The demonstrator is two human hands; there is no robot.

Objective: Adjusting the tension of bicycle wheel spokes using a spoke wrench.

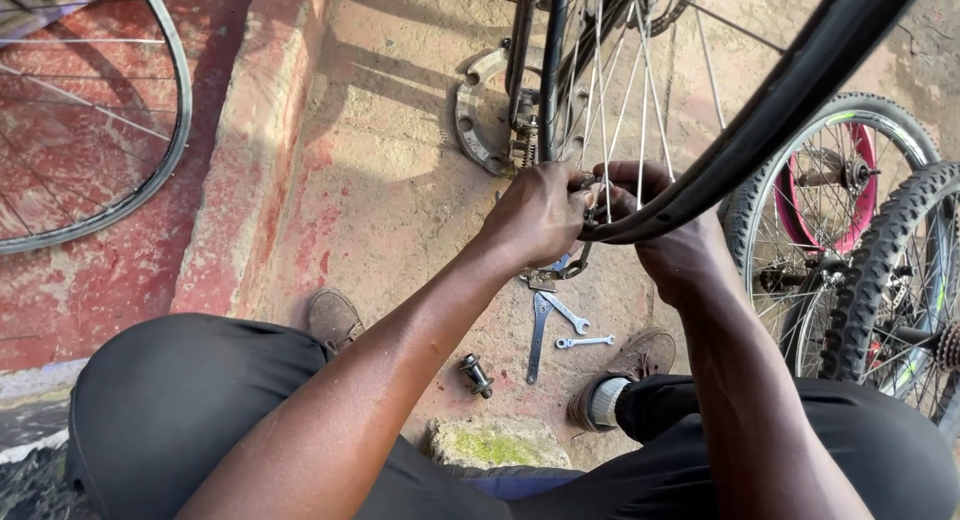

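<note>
left hand (540,215), right hand (665,235): fingers pinch wheel rim (700,175) spokes.

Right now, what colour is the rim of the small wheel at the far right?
Pink, on the small wheel with a black tyre; the head view shows it.

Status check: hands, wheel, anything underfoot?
Left hand and right hand both closed at the wheel rim and spokes. Spanners lie on ground between shoes.

spanners (548,325) on concrete floor (400,180)
</note>
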